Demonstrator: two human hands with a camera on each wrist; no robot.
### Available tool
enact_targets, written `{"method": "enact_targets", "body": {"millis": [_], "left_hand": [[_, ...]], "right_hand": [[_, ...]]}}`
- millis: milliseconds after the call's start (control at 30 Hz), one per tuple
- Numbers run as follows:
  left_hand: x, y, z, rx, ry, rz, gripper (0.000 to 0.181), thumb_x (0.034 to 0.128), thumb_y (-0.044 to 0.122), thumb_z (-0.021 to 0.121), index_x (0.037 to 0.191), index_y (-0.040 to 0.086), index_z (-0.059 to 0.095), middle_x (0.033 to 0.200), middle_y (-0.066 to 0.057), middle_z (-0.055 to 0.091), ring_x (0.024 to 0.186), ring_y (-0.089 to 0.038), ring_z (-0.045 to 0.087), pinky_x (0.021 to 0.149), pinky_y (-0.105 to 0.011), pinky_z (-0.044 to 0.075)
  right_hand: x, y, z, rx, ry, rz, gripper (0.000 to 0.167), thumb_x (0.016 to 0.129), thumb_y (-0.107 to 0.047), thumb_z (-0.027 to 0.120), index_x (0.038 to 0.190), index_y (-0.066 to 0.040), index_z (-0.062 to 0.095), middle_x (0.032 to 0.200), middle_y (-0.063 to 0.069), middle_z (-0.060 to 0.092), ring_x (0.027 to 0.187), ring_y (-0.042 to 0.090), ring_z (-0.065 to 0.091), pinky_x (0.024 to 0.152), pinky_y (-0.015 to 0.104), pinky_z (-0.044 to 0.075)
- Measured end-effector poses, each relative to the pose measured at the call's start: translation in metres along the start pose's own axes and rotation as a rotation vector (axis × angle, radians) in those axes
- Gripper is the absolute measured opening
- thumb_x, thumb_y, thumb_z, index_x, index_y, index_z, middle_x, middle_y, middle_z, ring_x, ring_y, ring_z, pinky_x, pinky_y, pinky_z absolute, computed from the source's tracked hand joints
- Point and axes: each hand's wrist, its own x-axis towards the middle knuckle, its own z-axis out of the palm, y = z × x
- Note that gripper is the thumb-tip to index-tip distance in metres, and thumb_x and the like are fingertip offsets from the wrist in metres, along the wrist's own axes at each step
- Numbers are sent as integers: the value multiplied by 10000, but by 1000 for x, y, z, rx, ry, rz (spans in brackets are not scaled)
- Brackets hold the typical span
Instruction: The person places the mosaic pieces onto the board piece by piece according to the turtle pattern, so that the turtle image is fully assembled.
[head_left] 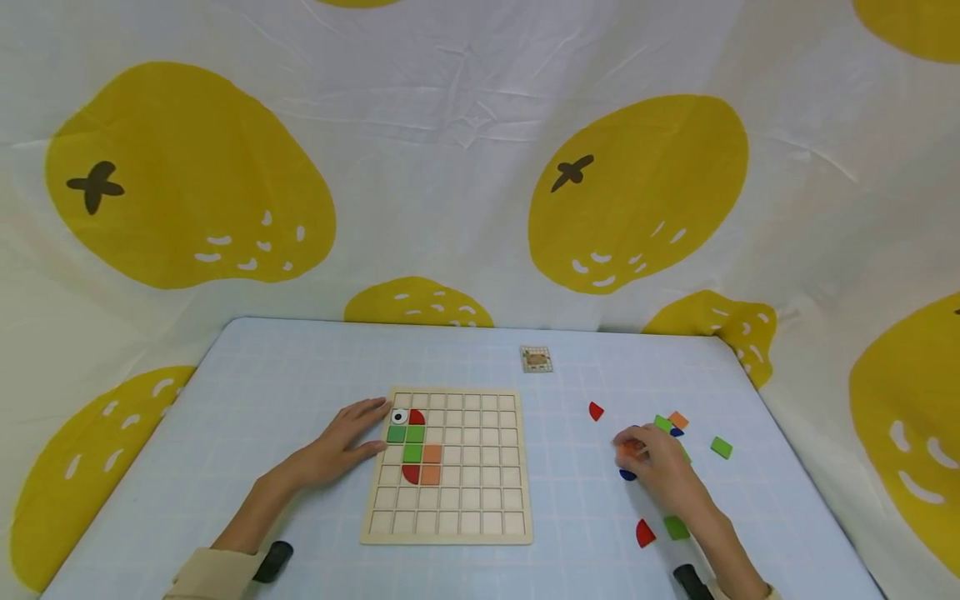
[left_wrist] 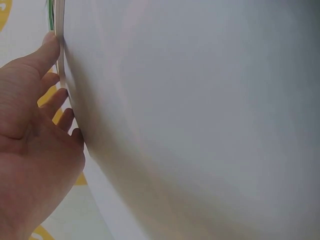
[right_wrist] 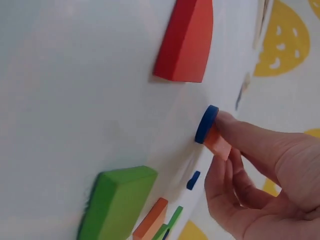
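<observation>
My left hand (head_left: 330,448) rests at the left edge of the wooden grid board (head_left: 480,522), fingers spread and tips touching its rim. On the board lie a white piece with a black dot (head_left: 400,417), red quarter-rounds (head_left: 410,474), green squares (head_left: 412,453) and orange squares (head_left: 431,475). Right of the board, my right hand (head_left: 663,471) pinches an orange piece (right_wrist: 219,143) between thumb and fingers. A blue rounded piece (right_wrist: 206,124) is right beside it in the right wrist view. The left wrist view shows the left hand (left_wrist: 40,125) against the board's side.
Around the right hand lie a red piece (head_left: 596,411), another red piece (head_left: 644,533), green pieces (head_left: 722,447) (head_left: 676,527) and an orange piece (head_left: 678,419). A small picture card (head_left: 536,359) lies behind the board. A patterned cloth hangs behind the table.
</observation>
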Motion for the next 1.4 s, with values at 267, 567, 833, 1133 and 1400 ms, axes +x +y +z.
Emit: {"method": "enact_targets", "body": {"millis": [267,567,833,1133,1400], "left_hand": [[-1,1,1,-12,-10,-17,663,1026,321,650,1580,58,398,1632,-198,325,1495,-461,229,1149,-687,270],[-1,2,2,-3,-9,-12,662,1030,325,642,1583,59,391,1632,-204,320,1491,-462,233,1145,-687,276],[-1,0,3,-11,-12,-6,657,1033,311,639,1581,50,390,1634,-204,317,1496,-457,232,1157,-679,263],[-2,-1,1,-9,-6,-2,646,1038,299,632,1580,43,389,1635,-200,318,1503,-457,223,1162,-673,258],[0,0,0,3,-12,-17,650,1036,300,637,1583,53,388,1636,-198,317,1504,-455,221,1163,-669,265]], "right_hand": [[8,-12,7,19,19,-84,147,874,-31,812,988,-72,728,896,3,644,844,158,594,754,228,562],[17,-29,18,82,67,-150,152,881,-27,804,1002,-42,713,897,15,657,837,159,613,758,251,578],[27,-47,28,92,79,-155,124,889,-43,803,969,-46,709,876,9,652,832,162,615,758,284,593],[36,-68,43,133,94,-200,127,874,-48,817,942,-58,711,853,-11,646,807,158,596,735,267,587],[43,-86,55,201,66,-256,128,871,-40,817,945,-61,715,846,-23,644,799,140,595,697,234,547]]}}
